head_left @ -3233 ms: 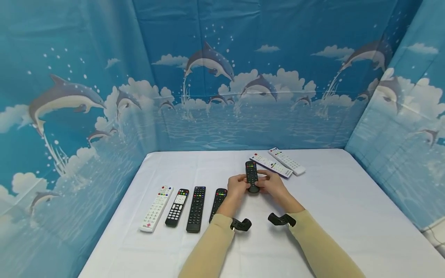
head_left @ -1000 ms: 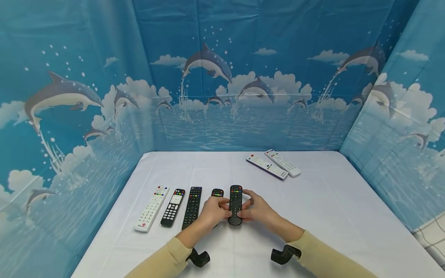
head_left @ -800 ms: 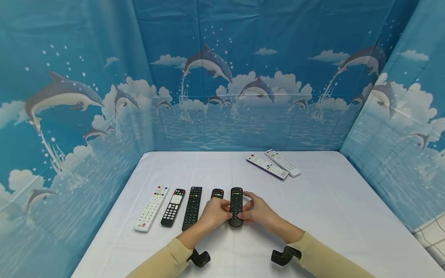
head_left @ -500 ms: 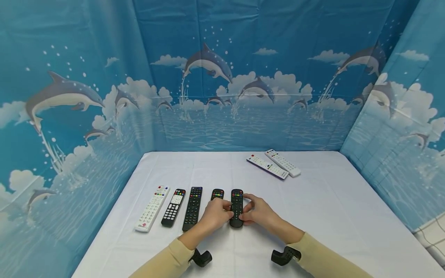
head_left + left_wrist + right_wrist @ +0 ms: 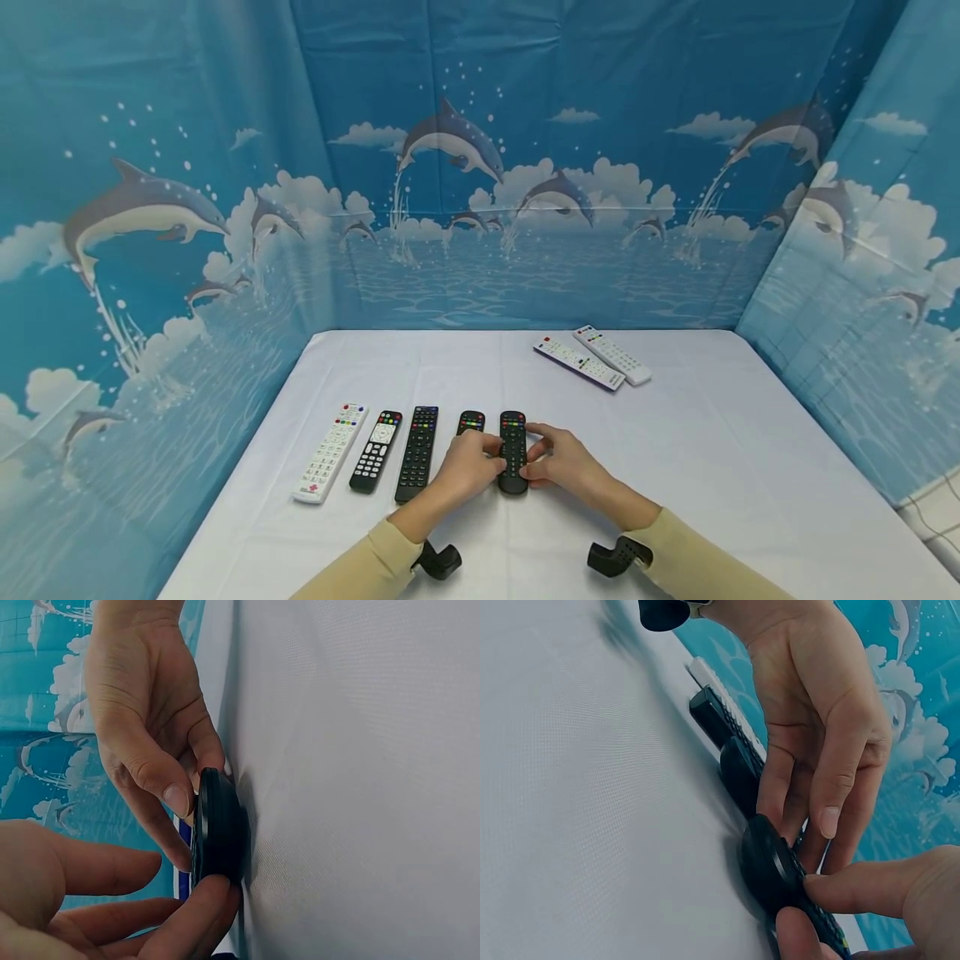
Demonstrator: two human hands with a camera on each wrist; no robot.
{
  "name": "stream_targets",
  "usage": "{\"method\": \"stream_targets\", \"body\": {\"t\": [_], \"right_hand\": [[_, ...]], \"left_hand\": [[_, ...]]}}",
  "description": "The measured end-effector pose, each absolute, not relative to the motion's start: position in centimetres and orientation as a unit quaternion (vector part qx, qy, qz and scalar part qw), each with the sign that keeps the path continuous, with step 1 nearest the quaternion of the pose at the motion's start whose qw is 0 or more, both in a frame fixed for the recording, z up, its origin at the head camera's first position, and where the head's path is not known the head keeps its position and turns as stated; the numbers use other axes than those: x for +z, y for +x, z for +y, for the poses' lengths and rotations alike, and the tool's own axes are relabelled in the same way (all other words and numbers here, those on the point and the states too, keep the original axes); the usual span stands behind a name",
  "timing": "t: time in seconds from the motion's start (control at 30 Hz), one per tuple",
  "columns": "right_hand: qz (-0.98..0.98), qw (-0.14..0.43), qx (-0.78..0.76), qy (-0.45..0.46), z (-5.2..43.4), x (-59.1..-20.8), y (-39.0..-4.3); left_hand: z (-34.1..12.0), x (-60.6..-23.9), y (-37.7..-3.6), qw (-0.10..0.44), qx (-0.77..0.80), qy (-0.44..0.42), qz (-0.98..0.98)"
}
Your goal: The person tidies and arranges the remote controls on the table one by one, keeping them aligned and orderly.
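Observation:
A black remote control [image 5: 513, 435] lies on the white-covered table at the right end of a row of remotes, between both hands. My left hand [image 5: 467, 467] touches its left side with the fingertips; in the left wrist view the thumb [image 5: 112, 871] stands off it. From the other side my right hand [image 5: 566, 463] pinches the lower part, with the thumb [image 5: 855, 887] on its upper edge in the right wrist view. A similar black remote [image 5: 470, 423] is partly hidden behind my left hand.
Left along the row lie a long black remote [image 5: 417, 454], a black remote with white keys [image 5: 376, 452] and a white remote [image 5: 331, 454]. At the back right, a white remote with a purple edge [image 5: 579, 363] lies beside another white one [image 5: 612, 355]. Dolphin-print curtains [image 5: 480, 267] enclose the table.
Both hands have brought the black remote from near the back remotes toward me and leftward, down onto the table at the row's end. In the last half second it has hardly moved.

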State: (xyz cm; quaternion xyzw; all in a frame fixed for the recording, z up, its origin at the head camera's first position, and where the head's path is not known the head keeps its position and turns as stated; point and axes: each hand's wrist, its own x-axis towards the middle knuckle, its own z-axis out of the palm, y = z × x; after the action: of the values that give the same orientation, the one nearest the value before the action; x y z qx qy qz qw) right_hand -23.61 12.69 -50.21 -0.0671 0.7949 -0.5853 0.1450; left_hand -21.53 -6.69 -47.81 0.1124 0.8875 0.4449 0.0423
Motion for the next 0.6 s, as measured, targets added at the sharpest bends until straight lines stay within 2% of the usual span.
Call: {"method": "stream_targets", "body": {"t": [0.3, 0.6], "right_hand": [[0.809, 0.136, -0.567, -0.078, 13.1, -50.1, -23.5], [0.817, 0.126, -0.556, -0.085, 15.2, -49.1, -24.3]], "left_hand": [[-6.7, -47.5, -21.3, 0.051, 0.46, 0.102, 0.88], [-6.7, -46.0, -21.9, -0.001, 0.452, 0.095, 0.887]]}}
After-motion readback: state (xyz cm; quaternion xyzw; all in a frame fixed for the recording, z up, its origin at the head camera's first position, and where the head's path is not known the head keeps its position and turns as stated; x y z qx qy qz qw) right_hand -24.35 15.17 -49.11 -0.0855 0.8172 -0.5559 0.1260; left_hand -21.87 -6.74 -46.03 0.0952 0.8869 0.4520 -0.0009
